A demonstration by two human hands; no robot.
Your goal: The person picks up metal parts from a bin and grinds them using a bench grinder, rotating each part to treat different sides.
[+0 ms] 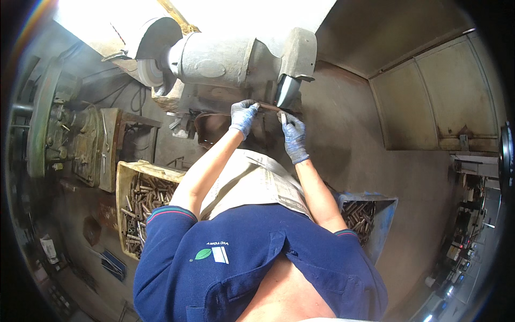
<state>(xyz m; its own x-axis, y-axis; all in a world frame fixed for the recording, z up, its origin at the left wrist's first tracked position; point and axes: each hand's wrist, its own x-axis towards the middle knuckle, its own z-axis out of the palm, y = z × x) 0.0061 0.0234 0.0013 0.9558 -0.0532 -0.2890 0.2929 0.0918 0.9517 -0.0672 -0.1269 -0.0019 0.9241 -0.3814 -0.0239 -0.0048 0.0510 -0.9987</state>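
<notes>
At the bench grinder (225, 59), both arms stretched forward, gloved. Left hand (243, 115) closed on one end of a short brownish rod (270, 107), right hand (293, 137) pinching the other end near the right-hand grinding wheel (286, 91). Rod lying roughly level, long axis left to right, right tip touching or just beside the wheel, hard to tell which. Lower left, yellow crate (129, 177) of metal tubes; lower right, blue bin (383, 214) with more tubes. Newspaper apron (257, 180) across the lap.
</notes>
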